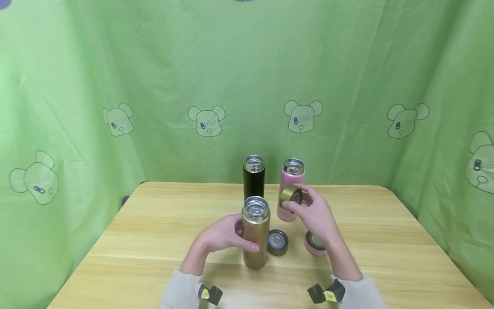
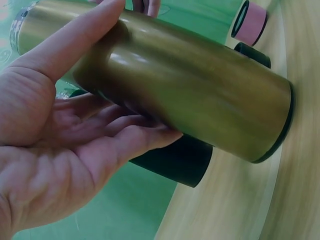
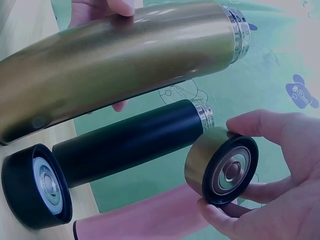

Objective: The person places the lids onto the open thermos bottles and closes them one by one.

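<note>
Gold bottle [image 1: 258, 234]: upright at the front of the group, its base seeming to meet the wooden table [image 1: 386, 244]; its shiny metal mouth is uncovered.
Left hand [image 1: 224, 234]: holds the gold bottle around its middle, thumb laid across the near side, the other fingers close together and curved behind it.
Right hand [image 1: 317, 214]: pinches the gold lid [image 1: 287, 196] by its rim, thumb on one side and fingers on the other.
Gold lid: in the air, right of the gold bottle's mouth and apart from it, tipped on edge so its dark, ringed underside shows; from the head view it overlaps the pink bottle [image 1: 287, 182].
Pink bottle: upright at the back right, metal mouth uncovered.
Black bottle [image 1: 254, 182]: upright behind the gold one, also uncovered, its lower part hidden.
Black lid [image 1: 278, 242]: on the table just right of the gold bottle, underside showing.
Pink lid [image 1: 314, 246]: on the table farther right, underside up, partly hidden by the right forearm.
Backdrop: green curtain [image 1: 247, 77] printed with outlined bear heads.
</note>
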The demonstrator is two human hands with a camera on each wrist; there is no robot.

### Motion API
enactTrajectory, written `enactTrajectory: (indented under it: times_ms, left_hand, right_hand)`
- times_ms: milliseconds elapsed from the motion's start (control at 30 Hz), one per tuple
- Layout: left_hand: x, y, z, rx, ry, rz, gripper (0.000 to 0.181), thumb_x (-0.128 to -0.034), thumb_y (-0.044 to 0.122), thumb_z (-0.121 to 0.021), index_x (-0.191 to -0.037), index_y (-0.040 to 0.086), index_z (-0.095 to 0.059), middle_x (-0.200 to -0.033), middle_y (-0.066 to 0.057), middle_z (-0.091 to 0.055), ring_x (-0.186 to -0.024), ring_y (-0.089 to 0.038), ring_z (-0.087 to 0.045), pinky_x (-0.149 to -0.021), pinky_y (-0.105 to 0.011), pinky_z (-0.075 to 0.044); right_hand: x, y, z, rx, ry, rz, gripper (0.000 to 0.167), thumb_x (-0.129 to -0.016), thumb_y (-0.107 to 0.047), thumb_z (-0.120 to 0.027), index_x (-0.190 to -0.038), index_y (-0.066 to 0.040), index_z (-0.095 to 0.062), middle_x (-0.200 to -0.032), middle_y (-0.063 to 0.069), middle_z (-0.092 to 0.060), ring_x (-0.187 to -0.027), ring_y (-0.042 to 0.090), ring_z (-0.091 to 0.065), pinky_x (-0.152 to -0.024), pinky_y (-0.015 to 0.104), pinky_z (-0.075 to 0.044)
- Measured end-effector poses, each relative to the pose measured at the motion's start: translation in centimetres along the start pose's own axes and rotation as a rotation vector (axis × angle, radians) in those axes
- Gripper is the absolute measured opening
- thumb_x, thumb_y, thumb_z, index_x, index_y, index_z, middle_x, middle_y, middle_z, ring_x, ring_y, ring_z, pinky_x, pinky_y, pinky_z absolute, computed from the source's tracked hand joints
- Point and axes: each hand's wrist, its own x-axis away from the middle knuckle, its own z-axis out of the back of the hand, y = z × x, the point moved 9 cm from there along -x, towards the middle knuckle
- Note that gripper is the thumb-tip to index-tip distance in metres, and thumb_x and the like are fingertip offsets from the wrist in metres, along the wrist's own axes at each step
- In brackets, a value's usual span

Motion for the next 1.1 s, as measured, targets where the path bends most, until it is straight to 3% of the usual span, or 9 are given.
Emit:
enactTrajectory:
  times_ms: [167,333,667,900,1100]
  left_hand:
    - [0.1,-0.2,0.3,-0.029,0.007,-0.001,0.066,-0.0756,0.026,-0.090,-0.135,0.027,-0.060,-0.133,0.008,-0.066,-0.126,-0.016,-0.061,-0.111,-0.042,-0.046]
    - [0.1,-0.3,0.4,-0.043,0.015,0.006,0.065,-0.0755,0.029,-0.090,-0.134,0.028,-0.061,-0.132,0.009,-0.067,-0.126,-0.016,-0.061,-0.112,-0.043,-0.046]
    - [0.2,-0.4,0.3,-0.043,0.013,0.004,0.063,-0.0761,0.029,-0.089,-0.133,0.028,-0.062,-0.131,0.008,-0.068,-0.124,-0.016,-0.062,-0.110,-0.044,-0.047]
    - [0.1,-0.4,0.2,-0.054,0.007,-0.005,0.065,-0.0766,0.030,-0.089,-0.135,0.028,-0.061,-0.132,0.008,-0.067,-0.124,-0.015,-0.062,-0.109,-0.042,-0.048]
    - [0.1,-0.4,0.3,-0.063,0.010,-0.009,0.064,-0.0764,0.031,-0.089,-0.134,0.030,-0.061,-0.132,0.010,-0.067,-0.125,-0.014,-0.061,-0.110,-0.042,-0.048]
  right_hand:
    - [0.0,-0.2,0.1,0.009,-0.002,0.021,0.076,-0.090,-0.033,-0.075,-0.153,-0.009,-0.041,-0.144,0.023,-0.054,-0.132,0.040,-0.054,-0.108,0.054,-0.047]
    - [0.2,-0.3,0.1,0.017,-0.007,-0.014,0.077,-0.088,-0.039,-0.078,-0.148,-0.006,-0.043,-0.138,0.022,-0.058,-0.127,0.038,-0.057,-0.105,0.052,-0.050]
    - [0.8,-0.6,0.6,-0.026,0.029,-0.049,0.084,-0.087,-0.047,-0.078,-0.148,-0.003,-0.041,-0.148,0.024,-0.051,-0.136,0.041,-0.051,-0.110,0.055,-0.046]
    - [1.2,-1.8,0.2,-0.080,0.005,-0.054,0.082,-0.085,-0.037,-0.080,-0.146,-0.003,-0.039,-0.150,0.023,-0.047,-0.139,0.041,-0.047,-0.114,0.059,-0.040]
    - [1.4,-2.9,0.1,-0.051,-0.021,0.001,0.080,-0.085,-0.027,-0.079,-0.151,-0.005,-0.040,-0.149,0.020,-0.048,-0.140,0.039,-0.046,-0.117,0.057,-0.037]
